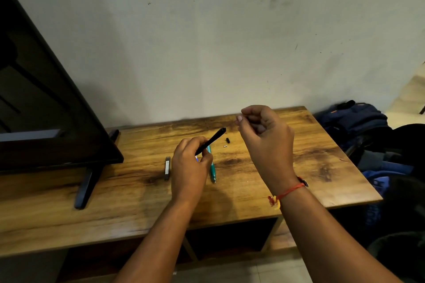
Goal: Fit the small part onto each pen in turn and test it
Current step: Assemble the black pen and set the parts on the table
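My left hand [189, 163] grips a black pen barrel [212, 141] and holds it tilted up to the right, its open end in the air. My right hand [264, 135] is raised beside that end, thumb and forefinger pinching something thin and pale, perhaps a refill, that points at the barrel's mouth. A teal pen [212, 167] lies on the wooden table [299, 167] under my left hand. A small black part [228, 140] and a tiny pale piece [225, 145] lie just right of the barrel. A black pen cap with a silver clip [167, 167] lies left of my left hand.
A large dark screen [46, 110] on a black stand [86, 188] fills the table's left side. Blue bags [358, 119] are heaped on the floor beyond the table's right edge. A wall rises right behind the table.
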